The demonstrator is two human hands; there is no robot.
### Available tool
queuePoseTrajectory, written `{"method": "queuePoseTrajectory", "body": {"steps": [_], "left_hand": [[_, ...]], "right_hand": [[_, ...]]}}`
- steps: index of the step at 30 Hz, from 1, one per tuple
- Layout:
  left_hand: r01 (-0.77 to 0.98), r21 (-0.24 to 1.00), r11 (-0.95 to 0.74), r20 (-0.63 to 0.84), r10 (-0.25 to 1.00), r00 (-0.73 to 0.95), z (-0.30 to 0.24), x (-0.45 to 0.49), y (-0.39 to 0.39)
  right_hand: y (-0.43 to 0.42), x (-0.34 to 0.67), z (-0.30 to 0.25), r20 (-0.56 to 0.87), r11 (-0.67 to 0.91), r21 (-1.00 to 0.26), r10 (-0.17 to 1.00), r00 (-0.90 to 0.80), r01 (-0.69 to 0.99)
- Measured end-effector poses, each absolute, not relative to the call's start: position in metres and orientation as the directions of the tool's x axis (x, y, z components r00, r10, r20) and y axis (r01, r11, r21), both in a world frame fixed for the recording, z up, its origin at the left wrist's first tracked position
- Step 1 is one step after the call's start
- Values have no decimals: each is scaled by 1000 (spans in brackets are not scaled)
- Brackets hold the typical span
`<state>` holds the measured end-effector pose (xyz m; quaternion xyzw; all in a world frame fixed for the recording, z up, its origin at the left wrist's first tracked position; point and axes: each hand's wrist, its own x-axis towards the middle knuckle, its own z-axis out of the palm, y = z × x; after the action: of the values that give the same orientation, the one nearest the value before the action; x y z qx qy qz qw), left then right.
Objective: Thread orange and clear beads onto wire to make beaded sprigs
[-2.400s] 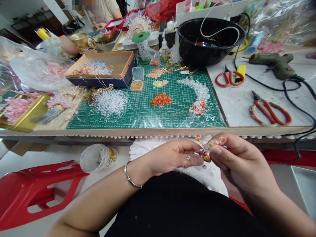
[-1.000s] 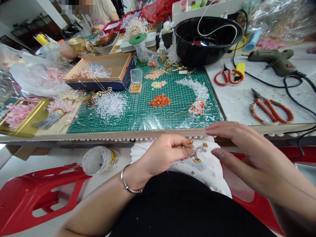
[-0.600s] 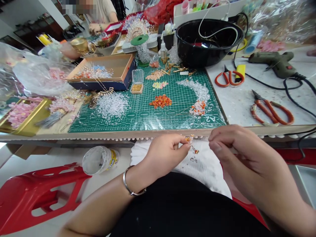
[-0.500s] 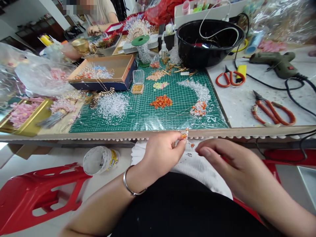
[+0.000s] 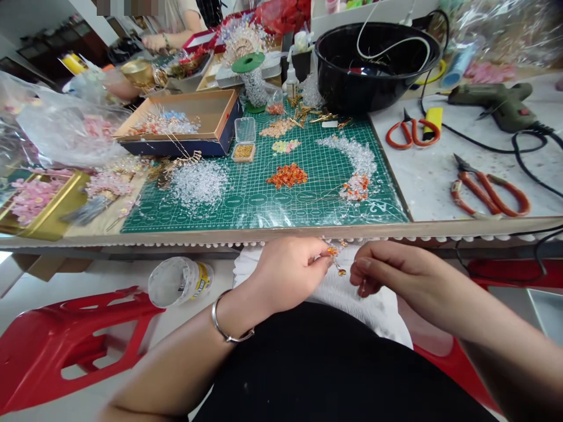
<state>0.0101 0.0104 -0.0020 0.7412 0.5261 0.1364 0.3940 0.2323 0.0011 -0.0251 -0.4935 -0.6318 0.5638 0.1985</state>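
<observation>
sprig: orange-beaded wire sprig (image 5: 336, 262) pinched in the left hand's fingertips, just below the wooden table edge (image 5: 264, 233), above a white cloth (image 5: 352, 308)

left hand (image 5: 288, 275): closed on the sprig, silver bangle (image 5: 231, 316) on its wrist

right hand (image 5: 396, 266): fingers curled just beside the sprig; cannot tell whether they hold anything

beyond the grip: green cutting mat (image 5: 281, 217) bearing orange beads (image 5: 287, 176) and clear beads (image 5: 199, 183)

left of the grip: plastic jar (image 5: 180, 281) lying below the table edge

The cutting mat (image 5: 264, 212) bears "A2" in white at its lower right corner. Small print along its lower edge is too small to read, as is the lettering on the jar's yellow label (image 5: 201, 281).
</observation>
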Motion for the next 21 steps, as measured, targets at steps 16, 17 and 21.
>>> {"method": "queuePoseTrajectory", "body": {"steps": [16,17,21], "left_hand": [[182,922,342,-383,729,567,-3,21,9],[200,919,341,-392,729,561,-3,21,9],[219,915,339,-402,722,563,-2,20,9]], "right_hand": [[-11,215,-16,204,465,-802,803,-560,375],[-12,214,-17,197,438,-814,825,-530,380],[-14,215,-17,188,414,-836,832,-522,360]]}}
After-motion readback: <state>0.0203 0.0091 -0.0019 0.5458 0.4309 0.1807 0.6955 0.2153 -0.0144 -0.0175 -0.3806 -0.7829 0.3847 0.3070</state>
